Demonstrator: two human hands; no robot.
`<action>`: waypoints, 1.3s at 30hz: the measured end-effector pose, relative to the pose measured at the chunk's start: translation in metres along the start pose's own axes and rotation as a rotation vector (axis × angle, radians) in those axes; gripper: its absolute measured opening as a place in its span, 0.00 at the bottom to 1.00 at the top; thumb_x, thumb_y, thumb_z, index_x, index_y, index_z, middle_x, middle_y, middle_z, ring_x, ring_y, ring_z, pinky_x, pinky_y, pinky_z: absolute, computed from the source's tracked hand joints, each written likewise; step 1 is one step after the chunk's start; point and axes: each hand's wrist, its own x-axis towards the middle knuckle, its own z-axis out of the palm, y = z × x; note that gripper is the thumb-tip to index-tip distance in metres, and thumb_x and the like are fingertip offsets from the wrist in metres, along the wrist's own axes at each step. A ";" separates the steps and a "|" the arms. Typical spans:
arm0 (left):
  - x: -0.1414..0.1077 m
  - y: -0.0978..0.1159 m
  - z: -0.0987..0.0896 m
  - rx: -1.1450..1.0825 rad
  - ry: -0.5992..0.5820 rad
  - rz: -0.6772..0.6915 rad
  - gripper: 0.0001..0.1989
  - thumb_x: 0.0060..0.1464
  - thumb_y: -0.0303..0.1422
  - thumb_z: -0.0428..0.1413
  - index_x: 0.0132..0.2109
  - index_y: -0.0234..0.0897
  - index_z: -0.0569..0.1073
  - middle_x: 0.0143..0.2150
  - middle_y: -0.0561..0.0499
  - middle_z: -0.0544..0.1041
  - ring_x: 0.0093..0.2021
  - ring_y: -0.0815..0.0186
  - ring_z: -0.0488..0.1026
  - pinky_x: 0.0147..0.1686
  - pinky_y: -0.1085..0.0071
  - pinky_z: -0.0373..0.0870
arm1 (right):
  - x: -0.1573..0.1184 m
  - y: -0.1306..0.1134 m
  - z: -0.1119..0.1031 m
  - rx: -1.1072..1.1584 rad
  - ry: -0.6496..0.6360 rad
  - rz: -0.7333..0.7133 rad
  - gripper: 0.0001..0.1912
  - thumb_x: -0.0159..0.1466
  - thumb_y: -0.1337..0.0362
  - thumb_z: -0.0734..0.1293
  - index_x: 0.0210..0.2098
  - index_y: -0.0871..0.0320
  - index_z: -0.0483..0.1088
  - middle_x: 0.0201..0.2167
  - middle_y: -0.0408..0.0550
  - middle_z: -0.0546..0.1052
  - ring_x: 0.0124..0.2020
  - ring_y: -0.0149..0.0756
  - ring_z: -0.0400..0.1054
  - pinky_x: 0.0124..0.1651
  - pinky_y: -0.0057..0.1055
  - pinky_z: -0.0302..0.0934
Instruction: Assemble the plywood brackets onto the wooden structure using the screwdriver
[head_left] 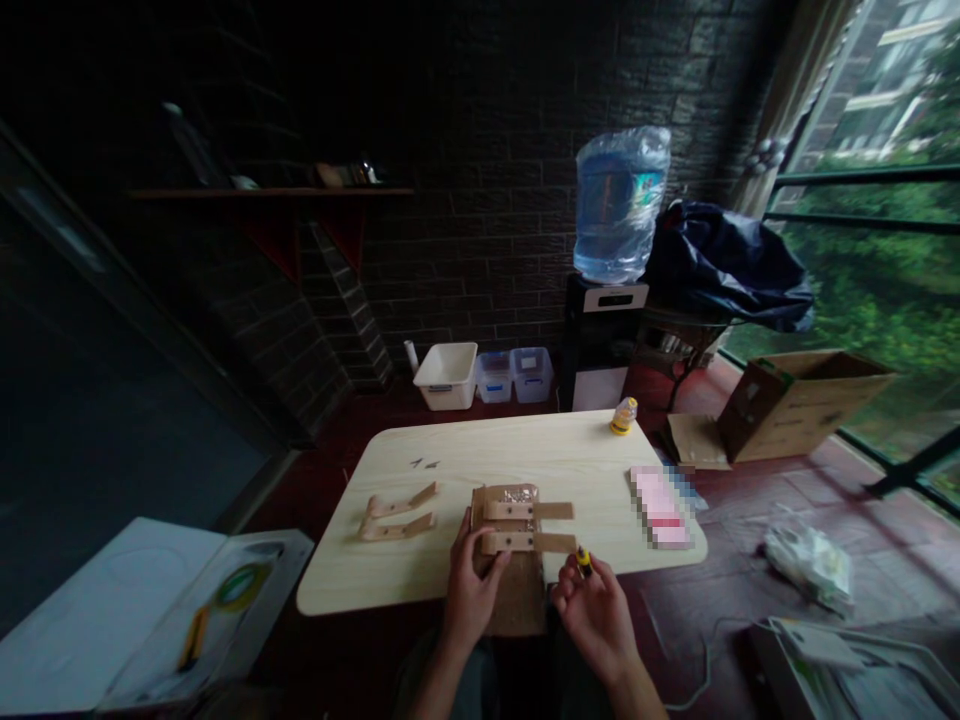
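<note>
A piece of brown cardboard (517, 595) wrapped partly in clear plastic lies at the table's front edge, with two light wooden strips (504, 542) bearing dark round spots across it. My left hand (474, 580) is closed on the left end of the nearer strip and the cardboard. My right hand (596, 610) holds a small yellow and black tool (583, 561) between its fingers, beside the right end of that strip. To the left, a similar wooden assembly (397, 512) rests on the table. Small dark pieces (424, 463) lie behind it.
On the pale table (450, 440) stand a yellow-capped clear bottle (623, 416) at the back right and a pixelated pink item (660, 507) at the right. An open white case (247, 600) is at the lower left.
</note>
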 end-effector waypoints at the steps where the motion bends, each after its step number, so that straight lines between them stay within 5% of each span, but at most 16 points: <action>1: 0.002 0.002 -0.001 0.002 -0.004 0.001 0.19 0.58 0.47 0.58 0.52 0.43 0.72 0.67 0.42 0.67 0.71 0.53 0.61 0.70 0.50 0.59 | 0.000 0.000 0.000 -0.005 0.002 0.000 0.09 0.59 0.61 0.76 0.39 0.52 0.76 0.35 0.39 0.79 0.35 0.31 0.73 0.40 0.32 0.66; 27: 0.019 0.069 -0.009 0.131 0.032 0.148 0.17 0.62 0.44 0.54 0.55 0.45 0.70 0.74 0.45 0.57 0.74 0.54 0.55 0.71 0.51 0.58 | -0.011 -0.004 -0.003 0.041 -0.011 -0.044 0.12 0.56 0.61 0.78 0.39 0.51 0.79 0.35 0.40 0.81 0.35 0.31 0.74 0.42 0.32 0.67; 39: 0.036 0.043 0.007 0.118 -0.071 0.109 0.20 0.58 0.40 0.57 0.57 0.44 0.70 0.68 0.43 0.67 0.69 0.55 0.63 0.66 0.52 0.65 | -0.020 -0.001 -0.009 0.052 0.006 -0.042 0.11 0.55 0.61 0.80 0.37 0.51 0.79 0.35 0.39 0.82 0.35 0.31 0.76 0.38 0.29 0.68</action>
